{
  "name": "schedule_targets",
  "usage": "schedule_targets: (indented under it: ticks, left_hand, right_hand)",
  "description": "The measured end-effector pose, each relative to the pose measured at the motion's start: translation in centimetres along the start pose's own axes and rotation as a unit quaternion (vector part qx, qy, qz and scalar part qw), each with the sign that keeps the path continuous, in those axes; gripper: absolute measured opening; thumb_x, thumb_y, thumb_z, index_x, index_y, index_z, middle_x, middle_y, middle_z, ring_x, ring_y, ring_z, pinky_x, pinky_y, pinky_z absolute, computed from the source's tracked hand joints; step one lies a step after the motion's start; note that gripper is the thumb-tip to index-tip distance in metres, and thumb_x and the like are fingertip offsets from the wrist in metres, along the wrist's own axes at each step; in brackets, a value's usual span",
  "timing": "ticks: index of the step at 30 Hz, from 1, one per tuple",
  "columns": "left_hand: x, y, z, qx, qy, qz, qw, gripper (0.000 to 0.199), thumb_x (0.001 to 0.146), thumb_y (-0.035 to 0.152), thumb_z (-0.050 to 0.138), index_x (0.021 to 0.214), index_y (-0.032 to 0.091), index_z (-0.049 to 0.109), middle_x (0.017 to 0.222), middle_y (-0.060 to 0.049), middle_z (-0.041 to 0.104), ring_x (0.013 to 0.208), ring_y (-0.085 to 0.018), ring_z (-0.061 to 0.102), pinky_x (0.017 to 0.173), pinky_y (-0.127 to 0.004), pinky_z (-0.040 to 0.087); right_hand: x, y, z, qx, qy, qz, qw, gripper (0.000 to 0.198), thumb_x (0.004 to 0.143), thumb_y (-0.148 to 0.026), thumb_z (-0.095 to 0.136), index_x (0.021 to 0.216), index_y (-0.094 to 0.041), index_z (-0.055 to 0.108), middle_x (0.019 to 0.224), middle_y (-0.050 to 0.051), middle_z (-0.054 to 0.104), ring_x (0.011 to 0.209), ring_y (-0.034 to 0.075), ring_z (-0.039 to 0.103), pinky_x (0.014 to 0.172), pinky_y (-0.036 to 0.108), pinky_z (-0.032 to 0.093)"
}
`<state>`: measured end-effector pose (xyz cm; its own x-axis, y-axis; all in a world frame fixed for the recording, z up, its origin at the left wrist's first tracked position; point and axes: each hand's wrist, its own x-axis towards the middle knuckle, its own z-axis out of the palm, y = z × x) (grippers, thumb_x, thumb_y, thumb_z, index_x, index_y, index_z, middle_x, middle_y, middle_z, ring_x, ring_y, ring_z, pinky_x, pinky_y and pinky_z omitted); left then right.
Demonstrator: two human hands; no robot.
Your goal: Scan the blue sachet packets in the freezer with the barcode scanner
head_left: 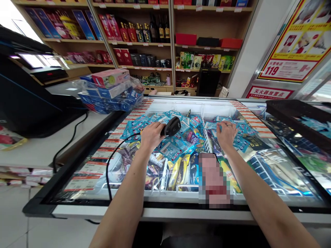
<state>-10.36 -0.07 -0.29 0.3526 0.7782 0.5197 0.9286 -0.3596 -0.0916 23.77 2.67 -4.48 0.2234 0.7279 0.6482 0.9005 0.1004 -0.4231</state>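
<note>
My left hand (pixel 152 137) is wrapped round the handle of a black barcode scanner (pixel 172 126). The scanner's head points right, over a heap of blue flat packets (pixel 170 150) lying on the freezer's glass top. On the right, my right hand (pixel 227 133) rests over more blue packets (pixel 241 142), fingers bent and slightly apart; its fingertips are partly hidden, and no packet clearly shows in its grasp. The scanner's black cable (pixel 108 165) loops down left of my left forearm. A blurred pinkish thing (pixel 214 181) lies near the freezer's front edge, between my forearms.
Under the freezer's glass (pixel 90 172), wire baskets hold wrapped ice creams (pixel 181 172). Boxes in clear plastic (pixel 111 91) and a black checkout machine (pixel 23 86) stand left. A dark tray (pixel 300 117) sits right. Stocked shelves (pixel 139 40) line the back.
</note>
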Motion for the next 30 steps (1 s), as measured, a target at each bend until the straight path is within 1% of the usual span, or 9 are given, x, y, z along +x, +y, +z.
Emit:
schedule_targets:
  ticks: [3, 5, 9, 12, 16, 19, 24, 27, 30]
  left_hand:
    - [-0.1, -0.1, 0.0, -0.002, 0.005, -0.006, 1.000, 0.033, 0.078, 0.027, 0.062, 0.110, 0.021, 0.060, 0.102, -0.009, 0.066, 0.103, -0.026, 0.059, 0.085, -0.037, 0.045]
    - [-0.2, -0.1, 0.0, 0.000, 0.003, -0.007, 1.000, 0.034, 0.077, 0.027, 0.062, 0.110, 0.020, 0.060, 0.103, -0.009, 0.066, 0.103, -0.026, 0.059, 0.086, -0.037, 0.045]
    - [-0.5, -0.3, -0.1, 0.014, -0.004, -0.017, 1.000, 0.036, 0.077, 0.030, 0.065, 0.110, 0.020, 0.059, 0.103, -0.009, 0.066, 0.102, -0.027, 0.059, 0.084, -0.037, 0.045]
    - [-0.8, -0.8, -0.1, 0.025, -0.003, -0.032, 0.999, 0.035, 0.077, 0.031, 0.065, 0.110, 0.021, 0.060, 0.103, -0.009, 0.066, 0.102, -0.027, 0.060, 0.082, -0.036, 0.045]
    - [-1.1, -1.5, 0.0, 0.032, 0.003, -0.055, 0.998, 0.033, 0.077, 0.030, 0.064, 0.108, 0.021, 0.060, 0.101, -0.008, 0.066, 0.099, -0.027, 0.061, 0.078, -0.036, 0.045]
    - [-1.2, -1.8, 0.0, 0.034, 0.010, -0.064, 0.997, 0.030, 0.079, 0.033, 0.063, 0.106, 0.021, 0.061, 0.099, -0.008, 0.066, 0.096, -0.027, 0.061, 0.075, -0.035, 0.045]
    - [-1.1, -1.7, 0.0, 0.034, 0.011, -0.065, 0.997, 0.029, 0.079, 0.035, 0.062, 0.106, 0.022, 0.061, 0.099, -0.008, 0.067, 0.096, -0.027, 0.061, 0.075, -0.035, 0.044]
    - [-1.2, -1.7, 0.0, 0.033, 0.010, -0.064, 0.997, 0.030, 0.079, 0.035, 0.062, 0.106, 0.022, 0.061, 0.099, -0.008, 0.066, 0.096, -0.028, 0.061, 0.074, -0.035, 0.044]
    - [-1.2, -1.7, 0.0, 0.035, 0.013, -0.064, 0.997, 0.031, 0.079, 0.035, 0.063, 0.106, 0.022, 0.061, 0.098, -0.008, 0.066, 0.096, -0.028, 0.061, 0.074, -0.035, 0.044]
  right_hand:
    - [0.5, -0.7, -0.2, 0.033, -0.045, -0.041, 0.998, 0.028, 0.088, -0.034, 0.044, 0.093, -0.020, 0.068, 0.107, 0.012, 0.064, 0.107, 0.030, 0.048, 0.094, 0.050, 0.033]
    - [0.8, -1.5, -0.3, 0.087, -0.117, -0.073, 0.987, 0.028, 0.089, -0.037, 0.046, 0.093, -0.020, 0.069, 0.100, 0.010, 0.067, 0.099, 0.027, 0.055, 0.092, 0.046, 0.038]
    - [0.6, -3.7, -0.2, 0.207, -0.337, -0.091, 0.914, 0.030, 0.087, -0.046, 0.052, 0.089, -0.022, 0.070, 0.086, 0.005, 0.070, 0.076, 0.020, 0.061, 0.074, 0.033, 0.047]
    - [0.0, -5.0, 0.0, 0.206, -0.412, -0.120, 0.879, 0.035, 0.084, -0.053, 0.054, 0.086, -0.022, 0.071, 0.085, 0.004, 0.069, 0.075, 0.018, 0.061, 0.068, 0.030, 0.045]
    - [-0.4, -6.5, 0.1, 0.145, -0.441, -0.173, 0.868, 0.043, 0.082, -0.061, 0.053, 0.084, -0.022, 0.071, 0.082, 0.004, 0.067, 0.079, 0.019, 0.058, 0.070, 0.030, 0.042]
    - [-0.7, -7.9, 0.1, 0.126, -0.452, -0.200, 0.860, 0.048, 0.080, -0.068, 0.052, 0.083, -0.024, 0.071, 0.087, 0.004, 0.067, 0.088, 0.021, 0.058, 0.080, 0.033, 0.041]
    - [-1.9, -10.1, 0.5, 0.063, -0.442, -0.246, 0.860, 0.054, 0.066, -0.077, 0.060, 0.079, -0.025, 0.069, 0.098, 0.007, 0.064, 0.104, 0.029, 0.052, 0.092, 0.042, 0.036]
    - [-2.5, -10.6, 0.8, 0.032, -0.416, -0.274, 0.867, 0.056, 0.059, -0.076, 0.066, 0.080, -0.024, 0.067, 0.099, 0.009, 0.062, 0.105, 0.030, 0.050, 0.095, 0.045, 0.035]
    - [-2.1, -9.7, 0.9, 0.035, -0.410, -0.263, 0.873, 0.051, 0.063, -0.068, 0.071, 0.087, -0.023, 0.067, 0.102, 0.010, 0.061, 0.106, 0.029, 0.050, 0.091, 0.041, 0.038]
